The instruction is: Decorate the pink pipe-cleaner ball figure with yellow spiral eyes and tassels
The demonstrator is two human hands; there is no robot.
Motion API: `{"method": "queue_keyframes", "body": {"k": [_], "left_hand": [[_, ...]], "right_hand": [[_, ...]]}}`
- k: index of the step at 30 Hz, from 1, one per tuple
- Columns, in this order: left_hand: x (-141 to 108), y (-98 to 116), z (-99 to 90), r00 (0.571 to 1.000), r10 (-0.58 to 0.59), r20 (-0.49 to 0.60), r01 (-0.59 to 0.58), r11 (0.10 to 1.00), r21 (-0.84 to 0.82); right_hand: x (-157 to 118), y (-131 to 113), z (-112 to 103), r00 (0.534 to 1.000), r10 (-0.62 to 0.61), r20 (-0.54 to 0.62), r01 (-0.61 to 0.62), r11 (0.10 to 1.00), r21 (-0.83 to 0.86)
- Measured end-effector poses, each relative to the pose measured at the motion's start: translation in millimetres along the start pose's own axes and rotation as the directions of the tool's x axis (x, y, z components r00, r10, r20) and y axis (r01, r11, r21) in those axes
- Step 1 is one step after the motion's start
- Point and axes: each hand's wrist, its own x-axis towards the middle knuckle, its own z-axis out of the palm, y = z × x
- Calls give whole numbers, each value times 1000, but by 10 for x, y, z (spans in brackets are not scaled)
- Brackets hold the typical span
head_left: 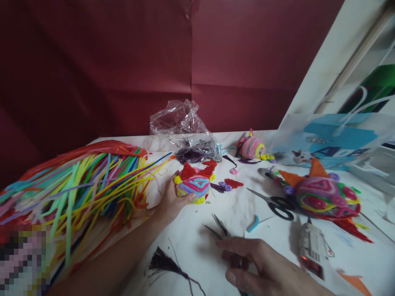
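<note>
My left hand (173, 199) is closed around a ball (193, 187) wound in multicoloured fuzzy pipe cleaner, with red pointed pieces on top and yellow bits at its sides. It rests at the middle of the white table. Nearer the front, my right hand (249, 261) has its fingers curled around long-nosed pliers (222, 227). Their thin jaws are spread and point up-left toward the ball; most of the handles are hidden by the hand. A black tassel (168, 263) lies between my forearms. Purple coils (226, 186) and a red triangle (234, 183) lie right of the ball.
A large heap of pipe cleaners (108, 185) covers the left side. Black-handled scissors (274, 203), a glue gun (311, 242) and a larger decorated ball (321, 193) lie to the right. Behind are a clear plastic bag (185, 123), another wound ball (249, 147) and a blue-white carrier bag (333, 139).
</note>
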Motion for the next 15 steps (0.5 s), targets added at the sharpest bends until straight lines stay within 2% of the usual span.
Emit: {"method": "queue_keyframes", "body": {"k": [6,15], "left_hand": [[-3,25,-77,997,-6,77,0,997,74],[-27,26,-91,991,-16,129,2,995,103]], "right_hand": [[-5,-31,-39,999,2,-32,-2,1000,0],[61,7,-102,998,-7,56,8,1000,-4]]}}
